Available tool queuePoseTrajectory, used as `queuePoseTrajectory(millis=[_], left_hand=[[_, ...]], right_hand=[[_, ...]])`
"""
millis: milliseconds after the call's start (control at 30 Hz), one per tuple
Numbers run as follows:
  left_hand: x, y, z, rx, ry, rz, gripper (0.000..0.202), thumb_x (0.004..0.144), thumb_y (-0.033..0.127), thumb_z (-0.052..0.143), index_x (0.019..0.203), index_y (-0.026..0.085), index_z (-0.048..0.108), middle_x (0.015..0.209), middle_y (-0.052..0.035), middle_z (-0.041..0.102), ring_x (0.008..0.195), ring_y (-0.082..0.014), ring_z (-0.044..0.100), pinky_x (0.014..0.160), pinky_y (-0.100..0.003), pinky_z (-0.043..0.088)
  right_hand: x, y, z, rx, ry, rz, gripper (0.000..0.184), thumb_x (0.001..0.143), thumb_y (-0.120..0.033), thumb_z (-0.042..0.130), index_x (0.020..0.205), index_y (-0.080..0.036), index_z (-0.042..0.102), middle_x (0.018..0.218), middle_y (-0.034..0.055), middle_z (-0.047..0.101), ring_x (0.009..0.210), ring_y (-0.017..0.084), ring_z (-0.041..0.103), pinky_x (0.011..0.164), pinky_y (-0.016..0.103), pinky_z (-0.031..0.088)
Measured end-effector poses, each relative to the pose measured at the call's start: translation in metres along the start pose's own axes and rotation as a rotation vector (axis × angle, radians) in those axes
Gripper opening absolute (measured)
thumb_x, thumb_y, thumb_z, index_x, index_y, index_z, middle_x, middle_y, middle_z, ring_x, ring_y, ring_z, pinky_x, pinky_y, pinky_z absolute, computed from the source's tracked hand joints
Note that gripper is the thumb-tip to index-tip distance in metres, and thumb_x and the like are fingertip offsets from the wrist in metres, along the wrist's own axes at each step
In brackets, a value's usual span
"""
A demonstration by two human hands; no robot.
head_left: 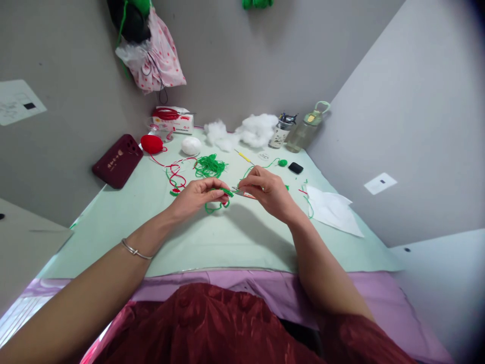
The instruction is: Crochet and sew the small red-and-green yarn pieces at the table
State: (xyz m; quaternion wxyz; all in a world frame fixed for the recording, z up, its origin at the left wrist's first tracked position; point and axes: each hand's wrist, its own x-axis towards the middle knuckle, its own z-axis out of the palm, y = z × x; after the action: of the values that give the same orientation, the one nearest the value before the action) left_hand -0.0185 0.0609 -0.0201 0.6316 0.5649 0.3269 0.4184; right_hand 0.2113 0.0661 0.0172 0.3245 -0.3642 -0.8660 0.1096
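My left hand [202,194] pinches a small green crochet piece [228,192] between thumb and fingers. A loop of green yarn and a bit of red hang just below it. Close on the right, my right hand [267,189] is closed around small thread snips [240,192], with metal blades and some orange-red showing. Their tips point left, at the edge of the green piece; I cannot tell whether they touch it. Behind my hands lies a loose heap of green yarn [211,166]. A small red-and-green crochet piece [175,192] rests left of my left hand.
Toward the back are a red yarn ball [152,144], a white yarn ball [191,146], white stuffing [257,130], a pen cup [281,131] and a bottle [306,129]. A yellow-handled crochet hook [243,156] lies mid-table. A maroon phone [118,162] stands left; white sheets [329,207] lie right.
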Motion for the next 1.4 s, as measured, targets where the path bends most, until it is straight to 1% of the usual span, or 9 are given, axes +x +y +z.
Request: queuePoseTrajectory(millis=[267, 467, 700, 833, 1200, 1400], left_hand=[[-0.0009, 0.0023, 0.0011, 0.019, -0.019, 0.004, 0.021, 0.082, 0.032, 0.073, 0.093, 0.015, 0.071, 0.091, -0.0053, 0.072, 0.084, -0.0177, 0.069, 0.093, -0.038, 0.053], [-0.0005, 0.0012, 0.0006, 0.022, -0.046, -0.013, 0.022, 0.083, 0.033, 0.073, 0.094, 0.015, 0.071, 0.093, -0.0058, 0.072, 0.086, -0.0173, 0.069, 0.091, -0.035, 0.053], [-0.0001, 0.0017, -0.0002, 0.017, -0.061, -0.024, 0.024, 0.081, 0.036, 0.075, 0.093, 0.016, 0.070, 0.090, -0.0045, 0.071, 0.084, -0.0165, 0.069, 0.088, -0.034, 0.054], [-0.0006, 0.0007, -0.0002, 0.009, -0.082, -0.025, 0.022, 0.082, 0.035, 0.073, 0.094, 0.017, 0.069, 0.090, -0.0045, 0.071, 0.085, -0.0165, 0.069, 0.087, -0.034, 0.054], [-0.0002, 0.0006, -0.0004, 0.005, -0.110, -0.022, 0.020, 0.084, 0.033, 0.071, 0.094, 0.016, 0.070, 0.089, -0.0049, 0.071, 0.085, -0.0172, 0.068, 0.088, -0.035, 0.054], [-0.0022, 0.0010, -0.0008, 0.022, -0.159, -0.014, 0.019, 0.087, 0.033, 0.068, 0.096, 0.016, 0.069, 0.091, -0.0049, 0.069, 0.085, -0.0161, 0.067, 0.090, -0.034, 0.053]], right_hand=[[-0.0004, -0.0021, -0.0012, -0.004, -0.022, -0.003, 0.016, 0.093, -0.015, 0.059, 0.089, -0.022, 0.072, 0.084, 0.0008, 0.056, 0.075, 0.012, 0.055, 0.069, 0.025, 0.042], [0.0002, -0.0030, 0.0005, 0.029, -0.056, -0.008, 0.015, 0.094, -0.017, 0.058, 0.089, -0.022, 0.072, 0.084, 0.0006, 0.056, 0.073, 0.011, 0.054, 0.069, 0.025, 0.042], [0.0014, -0.0040, 0.0011, 0.081, -0.069, 0.004, 0.014, 0.094, -0.021, 0.059, 0.090, -0.023, 0.072, 0.084, 0.0009, 0.056, 0.074, 0.012, 0.054, 0.070, 0.026, 0.041], [0.0024, -0.0045, -0.0010, 0.105, -0.066, -0.002, 0.013, 0.093, -0.021, 0.061, 0.088, -0.022, 0.072, 0.081, 0.0003, 0.055, 0.073, 0.012, 0.053, 0.069, 0.026, 0.041], [0.0005, 0.0007, -0.0053, 0.129, -0.100, -0.014, 0.015, 0.095, -0.026, 0.059, 0.091, -0.023, 0.073, 0.083, 0.0020, 0.056, 0.076, 0.014, 0.056, 0.069, 0.026, 0.043], [0.0015, -0.0008, -0.0024, 0.156, -0.105, -0.035, 0.013, 0.094, -0.026, 0.062, 0.091, -0.023, 0.074, 0.080, 0.0009, 0.055, 0.075, 0.013, 0.054, 0.069, 0.026, 0.043]])
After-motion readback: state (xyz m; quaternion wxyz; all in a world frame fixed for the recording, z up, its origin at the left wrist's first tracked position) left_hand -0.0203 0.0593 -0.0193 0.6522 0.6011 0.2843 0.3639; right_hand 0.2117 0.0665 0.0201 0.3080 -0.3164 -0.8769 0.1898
